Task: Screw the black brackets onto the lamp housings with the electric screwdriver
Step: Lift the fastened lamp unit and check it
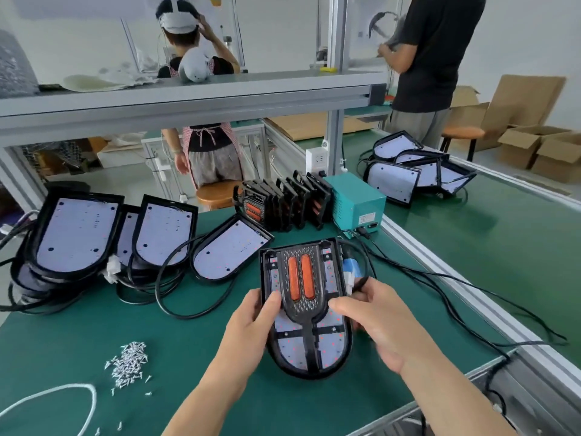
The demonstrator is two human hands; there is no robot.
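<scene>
1. Green bench mat (94, 341) bears the lamp housing (301, 372) at near centre, a black bracket (300, 309) lying in it.
2. Left hand (248, 322) grips the housing's left edge, thumb on the bracket; right hand (377, 319) grips the right edge likewise.
3. Loose screws (129, 363) lie left; spare brackets (289, 202) stand behind beside a teal box (355, 199).

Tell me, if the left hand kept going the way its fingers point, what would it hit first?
The left hand grips the lamp housing at its left edge, thumb on the black bracket. Going on, up and rightward, it would probably push into that bracket first.
</scene>
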